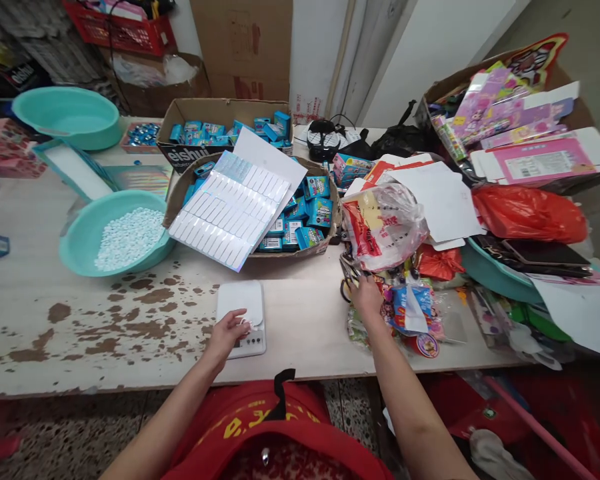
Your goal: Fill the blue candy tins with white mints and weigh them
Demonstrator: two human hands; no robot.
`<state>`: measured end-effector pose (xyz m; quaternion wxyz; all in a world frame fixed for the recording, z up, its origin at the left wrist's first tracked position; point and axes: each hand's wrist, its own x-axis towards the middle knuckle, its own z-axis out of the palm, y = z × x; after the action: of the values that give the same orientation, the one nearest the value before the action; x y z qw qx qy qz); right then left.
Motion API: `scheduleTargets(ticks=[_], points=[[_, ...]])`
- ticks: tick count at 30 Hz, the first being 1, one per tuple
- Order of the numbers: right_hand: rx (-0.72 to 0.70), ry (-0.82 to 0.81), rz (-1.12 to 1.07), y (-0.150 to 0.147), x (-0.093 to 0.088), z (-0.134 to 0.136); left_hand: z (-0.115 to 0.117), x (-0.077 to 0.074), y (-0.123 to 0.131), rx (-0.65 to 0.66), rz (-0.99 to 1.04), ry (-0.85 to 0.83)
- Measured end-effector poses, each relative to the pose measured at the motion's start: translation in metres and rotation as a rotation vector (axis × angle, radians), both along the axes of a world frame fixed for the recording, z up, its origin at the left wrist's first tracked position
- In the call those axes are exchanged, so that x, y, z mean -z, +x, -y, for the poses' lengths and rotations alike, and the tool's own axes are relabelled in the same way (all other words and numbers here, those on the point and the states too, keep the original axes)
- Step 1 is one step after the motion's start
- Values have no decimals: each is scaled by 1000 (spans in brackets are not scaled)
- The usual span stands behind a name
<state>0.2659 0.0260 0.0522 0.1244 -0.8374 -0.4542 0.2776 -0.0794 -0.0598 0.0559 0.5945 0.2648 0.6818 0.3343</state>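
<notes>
My left hand (229, 331) rests on the front edge of a small white scale (243, 313), fingers curled against its button panel, holding nothing I can make out. My right hand (365, 293) reaches into a heap of plastic snack packets (410, 307) at the table's right. Its fingers are bent down onto the pile beside scissor handles (347, 280); whether they grip anything is hidden. Behind the scale a round basket (330, 227) holds blue boxes (316, 212) under a sheet of white stickers (230, 210).
A teal basin (87, 230) of white tablets sits at left, another teal basin (65, 117) behind it. A cardboard box (180, 120) of blue boxes stands at the back. Red bags (527, 213), pink cartons (540, 160) and papers crowd the right. The table's paint is chipped at front left.
</notes>
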Motion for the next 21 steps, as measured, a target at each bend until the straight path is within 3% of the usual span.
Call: scheduleTargets(ticks=[4, 8, 10, 12, 14, 17, 21], points=[[-32, 62, -393, -61, -14, 25, -9, -17, 16, 38, 58, 61], [-65, 26, -860, -138, -20, 62, -16, -26, 33, 208, -30, 180], [133, -32, -1312, -160, -18, 74, -17, -24, 39, 284, -224, 305], [334, -76, -1540, -166, -14, 80, -14, -18, 43, 326, -418, 451], [437, -81, -1551, -163, -13, 81, -8, -11, 47, 402, -500, 576], [493, -34, -1517, -157, -15, 81, 6, -5, 54, 549, -467, 690], [456, -43, -1538, -165, -30, 93, 11, -12, 62, 526, -386, 821]])
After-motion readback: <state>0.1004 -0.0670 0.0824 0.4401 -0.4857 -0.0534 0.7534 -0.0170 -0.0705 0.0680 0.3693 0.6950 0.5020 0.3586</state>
